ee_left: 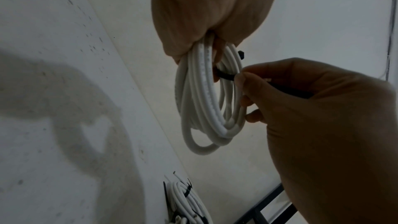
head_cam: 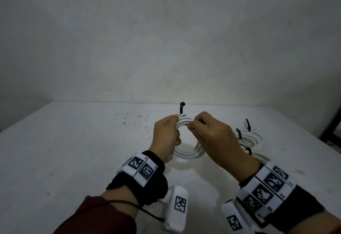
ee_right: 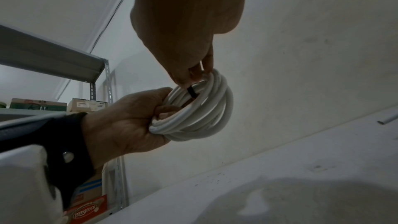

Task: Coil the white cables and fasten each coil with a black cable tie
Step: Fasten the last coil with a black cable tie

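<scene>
A coil of white cable (head_cam: 186, 152) (ee_left: 204, 105) (ee_right: 200, 113) hangs above the white table (head_cam: 83, 150). My left hand (head_cam: 167, 136) (ee_right: 129, 122) grips the coil at its top left. A black cable tie (head_cam: 182, 107) (ee_left: 225, 76) (ee_right: 191, 92) passes round the top of the coil, its head end sticking up behind it. My right hand (head_cam: 206, 132) (ee_left: 312, 117) pinches the tie's strap just inside the loop, thumb and forefinger closed on it.
Several tied white coils (head_cam: 248, 137) (ee_left: 187, 202) with black ties lie on the table at the right. A loose cable end (ee_right: 387, 119) lies farther right. A metal shelf (ee_right: 53, 57) with boxes stands to the left, and a dark frame (head_cam: 332, 128) at the right edge.
</scene>
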